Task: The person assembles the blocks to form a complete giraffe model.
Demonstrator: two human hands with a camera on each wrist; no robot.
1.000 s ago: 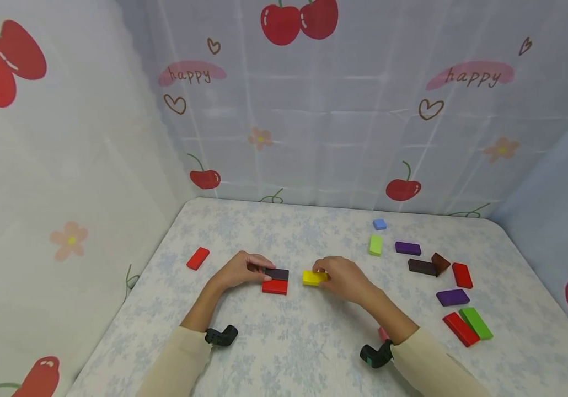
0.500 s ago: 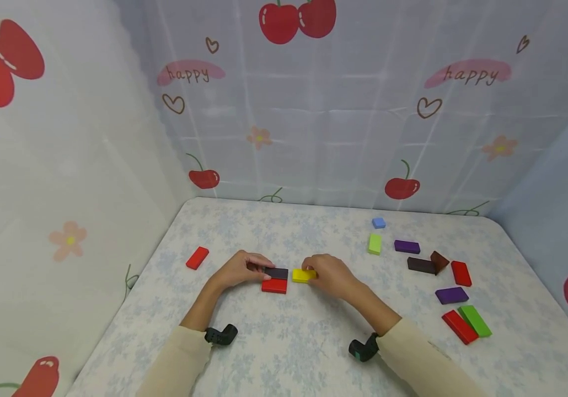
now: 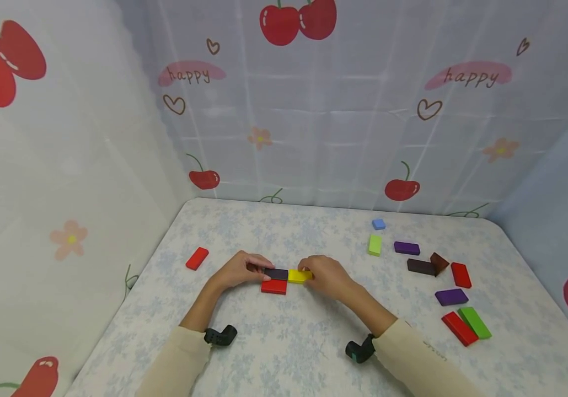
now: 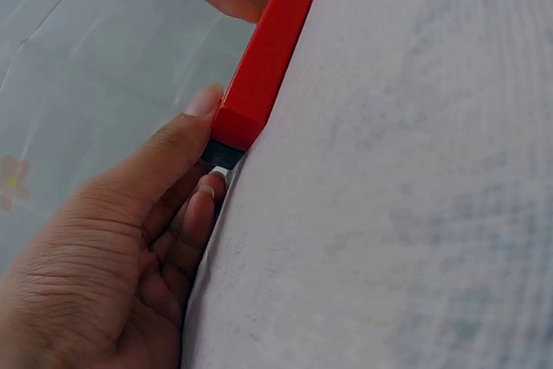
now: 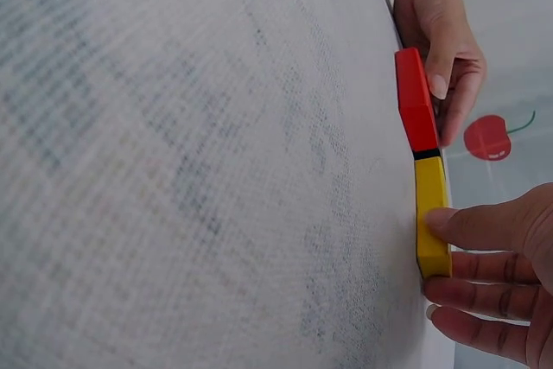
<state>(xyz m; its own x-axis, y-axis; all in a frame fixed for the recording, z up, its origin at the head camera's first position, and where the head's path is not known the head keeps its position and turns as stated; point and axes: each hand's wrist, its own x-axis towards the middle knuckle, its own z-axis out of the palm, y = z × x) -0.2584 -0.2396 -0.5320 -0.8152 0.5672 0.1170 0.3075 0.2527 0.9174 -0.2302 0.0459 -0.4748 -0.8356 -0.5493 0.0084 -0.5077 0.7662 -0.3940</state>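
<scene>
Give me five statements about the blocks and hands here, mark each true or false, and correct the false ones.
1. The right hand pinches the yellow block. True.
2. The left hand pinches a light green block. False: it pinches the black block.
3. A red block lies along the near side of the black block. True.
4. The small blue block lies closest to the person. False: it lies near the far edge of the table.
5. The yellow block lies off the black block's right end. True.
</scene>
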